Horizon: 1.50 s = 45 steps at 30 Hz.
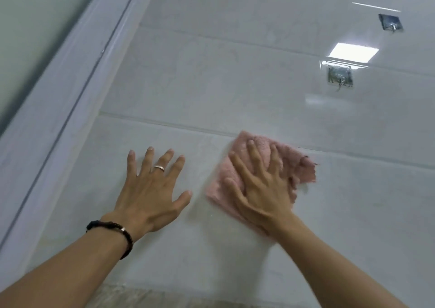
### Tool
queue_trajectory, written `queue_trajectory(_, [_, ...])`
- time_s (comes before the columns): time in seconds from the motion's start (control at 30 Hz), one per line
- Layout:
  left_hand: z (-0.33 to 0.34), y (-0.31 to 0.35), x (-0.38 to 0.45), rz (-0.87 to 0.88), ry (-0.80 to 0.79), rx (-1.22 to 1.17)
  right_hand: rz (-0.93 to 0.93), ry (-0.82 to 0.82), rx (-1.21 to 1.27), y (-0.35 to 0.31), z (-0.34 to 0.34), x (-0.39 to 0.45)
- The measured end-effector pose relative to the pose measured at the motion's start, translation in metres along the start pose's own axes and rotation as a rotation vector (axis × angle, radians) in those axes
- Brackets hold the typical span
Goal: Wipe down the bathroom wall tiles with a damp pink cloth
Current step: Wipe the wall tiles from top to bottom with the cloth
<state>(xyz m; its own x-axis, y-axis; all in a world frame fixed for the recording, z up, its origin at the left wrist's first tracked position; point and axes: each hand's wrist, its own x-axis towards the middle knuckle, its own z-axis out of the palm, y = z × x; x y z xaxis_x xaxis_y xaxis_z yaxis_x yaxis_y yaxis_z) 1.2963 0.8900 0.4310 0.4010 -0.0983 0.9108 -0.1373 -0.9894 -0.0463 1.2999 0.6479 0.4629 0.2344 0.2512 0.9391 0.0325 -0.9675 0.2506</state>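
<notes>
Pink terry shows under the right hand (263, 185) in the head view, the only view there is: the pink cloth (299, 166) lies flat against the wall tiles (211, 77), just under a grout line, with the fingers (253, 153) spread wide and straight over it, pressing it to the tile rather than curling round it. The left hand (150, 190) rests beside it on the same tile, near but apart from the cloth, its fingers also wide and straight, holding nothing; a ring (159, 167) and a dark bracelet (117, 231) show on that side. By my judgement the wiping is under way, not finished: the cloth sits on a lower row, and the glossy rows above, up to the two metal hooks (340, 77), carry no clear sign either way, since the glare hides any wet streaks. How much wall has been covered cannot be told. The strip along the white door frame (70, 91) at left probably remains to be done
</notes>
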Motion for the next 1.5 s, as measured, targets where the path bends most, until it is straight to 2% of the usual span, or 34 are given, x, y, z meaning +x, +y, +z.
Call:
queue_trajectory(0.03, [0.003, -0.001, 0.000, 0.002, -0.007, -0.011, -0.017, -0.027, -0.022, 0.010, -0.003, -0.002])
queue_trajectory(0.1, [0.007, -0.004, 0.000, 0.016, -0.009, -0.050, 0.076, -0.010, -0.049, 0.025, -0.006, 0.009])
queue_trajectory(0.2, [0.013, -0.008, 0.000, 0.024, 0.002, -0.086, 0.348, 0.064, 0.078, -0.005, -0.007, 0.043])
queue_trajectory(0.23, [0.014, -0.008, 0.001, 0.031, 0.013, -0.091, 0.369, 0.063, 0.104, -0.022, -0.005, 0.050])
queue_trajectory(0.27, [0.013, -0.008, 0.002, 0.043, 0.024, -0.095, 0.312, 0.049, 0.097, -0.037, -0.003, 0.050])
queue_trajectory(0.33, [0.010, -0.016, 0.002, 0.079, 0.037, -0.085, 0.069, 0.006, 0.002, -0.049, 0.003, 0.034])
queue_trajectory(0.4, [0.007, -0.029, 0.000, 0.124, 0.088, -0.074, -0.030, -0.034, -0.083, -0.030, 0.000, 0.016])
queue_trajectory(0.43, [0.007, -0.037, -0.005, 0.134, 0.123, -0.075, 0.008, -0.032, -0.095, -0.016, -0.001, 0.016])
queue_trajectory(0.5, [0.011, -0.052, -0.017, 0.116, 0.172, -0.111, 0.210, 0.018, -0.024, -0.003, -0.008, 0.032])
queue_trajectory(0.57, [0.018, -0.062, -0.032, 0.065, 0.187, -0.152, 0.414, 0.073, 0.098, -0.027, -0.011, 0.055])
queue_trajectory(0.6, [0.022, -0.066, -0.039, 0.041, 0.182, -0.162, 0.442, 0.078, 0.129, -0.049, -0.008, 0.062])
queue_trajectory(0.63, [0.027, -0.068, -0.046, 0.014, 0.166, -0.165, 0.391, 0.066, 0.122, -0.071, -0.003, 0.063])
queue_trajectory(0.7, [0.037, -0.073, -0.056, -0.048, 0.125, -0.172, 0.114, 0.050, 0.051, -0.101, 0.010, 0.046])
queue_trajectory(0.77, [0.044, -0.077, -0.061, -0.099, 0.088, -0.186, -0.084, 0.048, -0.032, -0.094, 0.011, 0.029])
queue_trajectory(0.83, [0.048, -0.082, -0.063, -0.123, 0.063, -0.202, -0.070, 0.059, -0.045, -0.075, 0.005, 0.044])
queue_trajectory(0.97, [0.052, -0.089, -0.062, -0.131, 0.092, -0.231, 0.215, 0.074, 0.063, -0.103, -0.002, 0.104])
queue_trajectory(1.0, [0.051, -0.090, -0.062, -0.132, 0.101, -0.239, 0.184, 0.087, 0.067, -0.118, -0.001, 0.105])
queue_trajectory(1.13, [0.052, -0.093, -0.068, -0.105, 0.100, -0.248, -0.223, 0.106, -0.041, -0.127, 0.018, 0.041])
queue_trajectory(1.23, [0.048, -0.098, -0.078, -0.106, 0.081, -0.256, -0.199, 0.057, -0.023, -0.115, 0.018, 0.038])
queue_trajectory(1.37, [0.042, -0.105, -0.093, -0.173, 0.053, -0.232, -0.027, 0.009, 0.041, -0.160, 0.008, 0.105])
queue_trajectory(1.43, [0.042, -0.106, -0.095, -0.198, 0.036, -0.205, -0.109, 0.030, 0.016, -0.183, 0.011, 0.107])
queue_trajectory(1.5, [0.044, -0.107, -0.097, -0.191, 0.013, -0.196, -0.315, 0.061, -0.023, -0.184, 0.018, 0.079])
